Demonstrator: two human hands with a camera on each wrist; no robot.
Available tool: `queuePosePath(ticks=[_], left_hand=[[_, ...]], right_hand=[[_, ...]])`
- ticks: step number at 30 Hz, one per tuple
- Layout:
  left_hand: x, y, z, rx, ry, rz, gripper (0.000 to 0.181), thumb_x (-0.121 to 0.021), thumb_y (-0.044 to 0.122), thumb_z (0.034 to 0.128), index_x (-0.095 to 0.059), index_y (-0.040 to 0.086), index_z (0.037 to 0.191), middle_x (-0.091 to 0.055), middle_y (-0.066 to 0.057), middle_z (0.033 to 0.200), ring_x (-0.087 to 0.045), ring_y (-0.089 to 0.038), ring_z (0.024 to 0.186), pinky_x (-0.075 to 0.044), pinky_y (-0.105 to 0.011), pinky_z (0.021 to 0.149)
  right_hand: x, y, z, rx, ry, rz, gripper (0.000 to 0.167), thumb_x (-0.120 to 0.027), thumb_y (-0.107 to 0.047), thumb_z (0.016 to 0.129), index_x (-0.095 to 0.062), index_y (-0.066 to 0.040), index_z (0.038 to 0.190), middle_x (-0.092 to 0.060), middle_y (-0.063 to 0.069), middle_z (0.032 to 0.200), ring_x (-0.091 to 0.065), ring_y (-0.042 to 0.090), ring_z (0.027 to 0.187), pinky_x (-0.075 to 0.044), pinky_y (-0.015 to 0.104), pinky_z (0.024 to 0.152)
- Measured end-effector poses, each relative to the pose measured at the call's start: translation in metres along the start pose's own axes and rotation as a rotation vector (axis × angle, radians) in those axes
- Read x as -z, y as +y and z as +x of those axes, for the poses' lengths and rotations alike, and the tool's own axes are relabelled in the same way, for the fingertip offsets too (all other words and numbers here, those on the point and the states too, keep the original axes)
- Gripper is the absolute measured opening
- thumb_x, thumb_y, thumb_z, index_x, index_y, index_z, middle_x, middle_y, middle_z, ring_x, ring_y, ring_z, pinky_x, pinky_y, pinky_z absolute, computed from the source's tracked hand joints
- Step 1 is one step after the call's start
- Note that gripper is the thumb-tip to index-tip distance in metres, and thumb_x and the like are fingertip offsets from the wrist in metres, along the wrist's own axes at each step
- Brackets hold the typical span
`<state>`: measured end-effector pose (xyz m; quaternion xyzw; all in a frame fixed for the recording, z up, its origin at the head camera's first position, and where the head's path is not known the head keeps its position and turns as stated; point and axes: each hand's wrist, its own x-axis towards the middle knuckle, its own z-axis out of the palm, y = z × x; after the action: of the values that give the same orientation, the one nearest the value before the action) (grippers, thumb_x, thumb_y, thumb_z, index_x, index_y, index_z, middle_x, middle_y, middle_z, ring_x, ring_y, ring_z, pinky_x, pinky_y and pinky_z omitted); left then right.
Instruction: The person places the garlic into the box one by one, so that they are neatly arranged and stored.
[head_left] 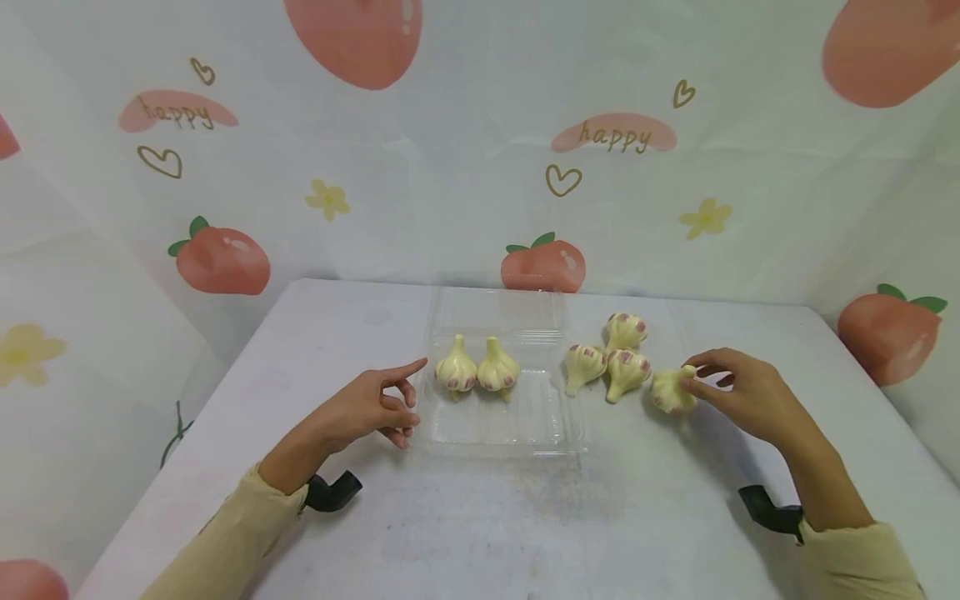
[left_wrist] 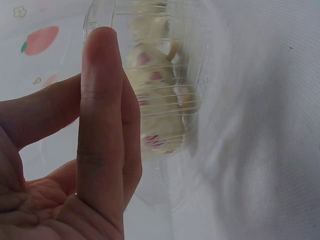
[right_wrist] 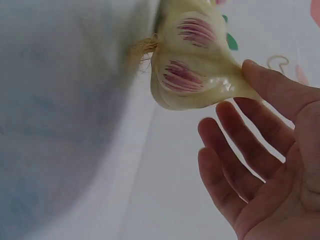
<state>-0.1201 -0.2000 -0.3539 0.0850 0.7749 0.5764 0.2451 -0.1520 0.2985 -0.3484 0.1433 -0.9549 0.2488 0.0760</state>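
Note:
My right hand point(head_left: 753, 400) pinches a garlic bulb point(head_left: 672, 392) by its neck, between thumb and fingertips. In the right wrist view this garlic bulb point(right_wrist: 182, 75) shows purple streaks and a tuft of roots. A clear plastic box point(head_left: 487, 433) lies with its lid point(head_left: 495, 308) folded back. Two garlic bulbs stand side by side inside, the left one point(head_left: 456, 369) and the right one point(head_left: 498, 367). At the box's left side is my left hand point(head_left: 360, 412), index finger extended and the others loosely bent. The left wrist view shows its fingers point(left_wrist: 102, 125) against or very near the clear wall.
Three more garlic bulbs lie clustered right of the box: one at the back point(head_left: 626, 332), one at the left point(head_left: 585, 365) and one at the front point(head_left: 627, 372). The white table point(head_left: 450, 533) meets a fruit-printed cloth backdrop point(head_left: 450, 192).

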Motion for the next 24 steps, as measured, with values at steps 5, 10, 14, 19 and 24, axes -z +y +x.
queuePosePath(ticks=[5, 10, 14, 19, 24], left_hand=[[0.000, 0.000, 0.001, 0.004, 0.002, 0.003, 0.087, -0.068, -0.003, 0.0867, -0.021, 0.009, 0.159, -0.044, -0.008, 0.099, -0.067, -0.015, 0.067, -0.064, -0.034, 0.067], [0.000, 0.000, 0.000, 0.014, 0.007, 0.001, 0.087, -0.068, -0.003, 0.0872, -0.022, 0.011, 0.159, -0.043, -0.008, 0.100, -0.066, -0.016, 0.067, -0.064, -0.035, 0.066], [0.000, 0.000, -0.001, 0.013, 0.004, -0.002, 0.087, -0.069, -0.002, 0.0868, -0.022, 0.010, 0.159, -0.043, -0.008, 0.100, -0.066, -0.016, 0.066, -0.064, -0.036, 0.067], [0.001, 0.000, 0.000, 0.009, 0.001, -0.003, 0.087, -0.069, -0.002, 0.0865, -0.022, 0.010, 0.159, -0.043, -0.008, 0.099, -0.066, -0.016, 0.066, -0.064, -0.036, 0.067], [-0.001, -0.001, -0.002, 0.009, 0.006, -0.007, 0.087, -0.069, -0.002, 0.0866, -0.022, 0.010, 0.159, -0.043, -0.008, 0.099, -0.066, -0.016, 0.067, -0.064, -0.035, 0.067]], right_hand=[[-0.008, -0.002, 0.001, -0.003, -0.060, 0.034, 0.037, -0.074, -0.030, 0.090, -0.067, -0.005, 0.117, -0.070, 0.014, 0.113, -0.064, 0.038, 0.106, -0.056, 0.034, 0.082], [-0.015, -0.001, 0.001, -0.023, -0.161, 0.063, 0.049, -0.073, -0.037, 0.090, -0.061, -0.005, 0.126, -0.065, 0.019, 0.125, -0.061, 0.042, 0.116, -0.055, 0.055, 0.090], [-0.021, 0.002, 0.001, -0.020, -0.216, 0.081, 0.055, -0.075, -0.043, 0.087, -0.058, -0.011, 0.129, -0.062, 0.016, 0.131, -0.060, 0.040, 0.119, -0.055, 0.055, 0.092], [-0.023, 0.002, 0.002, 0.013, -0.239, 0.083, 0.061, -0.078, -0.042, 0.084, -0.055, -0.011, 0.132, -0.060, 0.016, 0.133, -0.060, 0.041, 0.119, -0.055, 0.056, 0.092], [-0.024, 0.001, 0.000, 0.018, -0.243, 0.097, 0.062, -0.080, -0.037, 0.084, -0.052, -0.008, 0.130, -0.060, 0.020, 0.131, -0.061, 0.042, 0.116, -0.055, 0.057, 0.091]])
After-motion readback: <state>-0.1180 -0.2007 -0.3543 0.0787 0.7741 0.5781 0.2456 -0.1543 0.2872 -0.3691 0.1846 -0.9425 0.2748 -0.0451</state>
